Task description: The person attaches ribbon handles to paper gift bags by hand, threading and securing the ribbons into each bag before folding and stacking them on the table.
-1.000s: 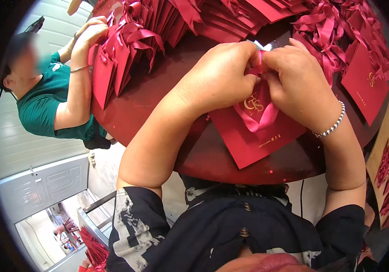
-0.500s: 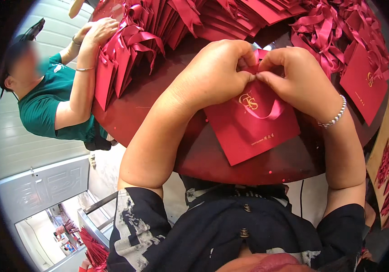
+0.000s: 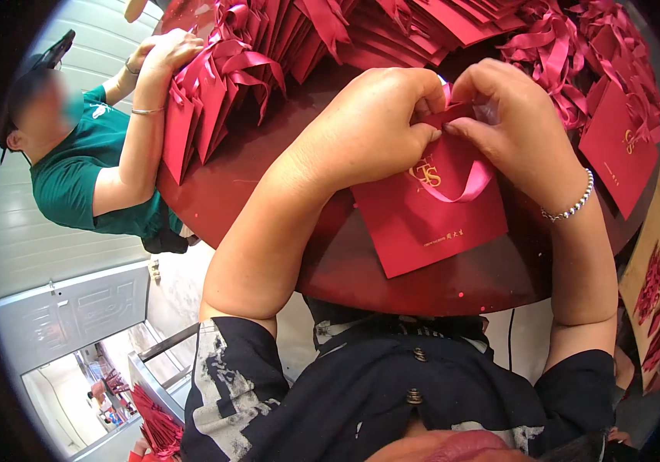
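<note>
A flat red paper gift bag with gold print lies tilted on the table before me. A pink-red ribbon loop hangs over its front. My left hand pinches the top edge of the bag with thumb and curled fingers. Across from it, my right hand, a beaded bracelet above its wrist, has its thumb on the same edge and its fingers bent behind. A short piece of ribbon shows between the two hands. The fingertips partly hide what they grip there.
Rows of red gift bags with ribbons stand along the far side of the dark red round table. More ribboned bags pile up at the right. A person in a green shirt handles bags at the left.
My right hand has moved slightly up and away from the left, widening the gap between the fingertips. The bag has shifted only a little.
</note>
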The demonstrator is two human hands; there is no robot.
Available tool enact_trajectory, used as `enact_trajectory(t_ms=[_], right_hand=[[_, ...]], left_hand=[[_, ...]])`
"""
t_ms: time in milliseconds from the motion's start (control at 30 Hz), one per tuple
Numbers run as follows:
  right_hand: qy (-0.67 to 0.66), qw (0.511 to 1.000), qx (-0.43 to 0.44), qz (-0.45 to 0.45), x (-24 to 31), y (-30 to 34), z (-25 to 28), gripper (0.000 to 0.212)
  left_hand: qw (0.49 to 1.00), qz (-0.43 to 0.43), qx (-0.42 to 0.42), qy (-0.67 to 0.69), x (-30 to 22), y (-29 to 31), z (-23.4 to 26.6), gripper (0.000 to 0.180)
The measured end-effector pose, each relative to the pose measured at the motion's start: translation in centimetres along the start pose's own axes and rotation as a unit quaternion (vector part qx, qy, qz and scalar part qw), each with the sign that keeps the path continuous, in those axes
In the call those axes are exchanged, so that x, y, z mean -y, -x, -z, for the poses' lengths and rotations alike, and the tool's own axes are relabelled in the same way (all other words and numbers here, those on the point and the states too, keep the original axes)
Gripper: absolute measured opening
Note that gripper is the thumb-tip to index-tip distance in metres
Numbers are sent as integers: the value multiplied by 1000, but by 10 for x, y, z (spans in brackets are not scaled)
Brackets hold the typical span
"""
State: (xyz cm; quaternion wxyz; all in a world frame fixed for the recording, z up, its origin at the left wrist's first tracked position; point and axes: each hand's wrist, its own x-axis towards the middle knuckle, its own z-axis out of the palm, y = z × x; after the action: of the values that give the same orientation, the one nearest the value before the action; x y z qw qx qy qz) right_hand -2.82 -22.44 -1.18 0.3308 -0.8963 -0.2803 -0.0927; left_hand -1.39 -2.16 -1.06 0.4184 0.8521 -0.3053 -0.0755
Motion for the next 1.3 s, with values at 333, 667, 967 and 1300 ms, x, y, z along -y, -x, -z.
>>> enact_trajectory(t_ms=[333, 667, 967, 1300], right_hand=[[-39, 996, 6, 76, -4, -3, 3, 18], [-190, 979, 75, -5, -8, -3, 4, 18], [-161, 985, 60, -19, -4, -3, -2, 16], [-385, 892, 221, -90, -32, -8, 11, 26]], left_hand=[[1000, -16, -8, 16, -4, 4, 3, 18], [999, -36, 8, 25, -8, 5, 8, 20], [996, 23, 30, -75, -7, 4, 9, 18], [984, -117, -1, -137, -14, 7, 6, 18]])
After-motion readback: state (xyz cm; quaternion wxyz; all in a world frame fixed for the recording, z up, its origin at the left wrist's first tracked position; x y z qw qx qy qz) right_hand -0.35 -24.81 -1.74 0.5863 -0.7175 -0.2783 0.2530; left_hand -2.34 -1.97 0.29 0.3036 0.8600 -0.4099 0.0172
